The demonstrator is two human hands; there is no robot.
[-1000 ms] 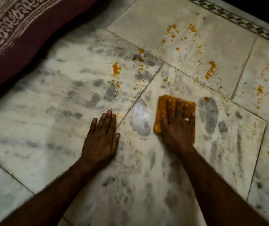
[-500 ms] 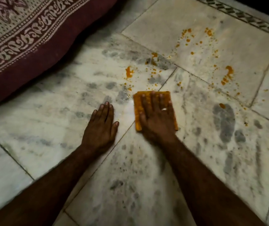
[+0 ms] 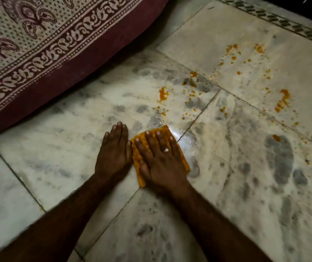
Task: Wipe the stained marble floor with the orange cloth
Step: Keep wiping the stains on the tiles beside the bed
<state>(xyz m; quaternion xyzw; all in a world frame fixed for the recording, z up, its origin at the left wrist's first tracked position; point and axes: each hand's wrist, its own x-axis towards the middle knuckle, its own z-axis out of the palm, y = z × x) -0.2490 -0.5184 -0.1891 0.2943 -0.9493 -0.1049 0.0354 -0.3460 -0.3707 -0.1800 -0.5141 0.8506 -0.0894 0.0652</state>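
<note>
- Right now the right hand [image 3: 161, 159] lies flat on the cloth [image 3: 138, 167], fingers spread and palm down, pinning it to the floor [image 3: 246, 195] rather than gripping it
- Beside it the left hand [image 3: 113, 154] rests open and flat on bare marble, fingers together, holding nothing; its edge is just touching the cloth's left side
- Cloth sits near the middle of the floor in view, across a tile joint [image 3: 198, 118], with a wet shine just past its far right corner
- Stains [image 3: 163, 94] lie ahead of the cloth toward the far edge, and more splashes [image 3: 282, 100] sit well apart toward the far right corner, near the patterned border [image 3: 283, 21]
- Judging by this, the job is early: most orange marks are untouched
- To do the stroke well, keep the palm's weight even over the whole cloth so no corner lifts or folds under
- Push forward into the nearest drops, then draw back, so the mess is gathered and not smeared outward
- Lean on the left hand for balance, and shift it before the cloth crowds it
- Turn the cloth to a clean face once it loads up, since orange on orange hides the dirt
- Keep strokes clear of the bedding [image 3: 47, 53] at the far left edge, which could pick up the stain
</note>
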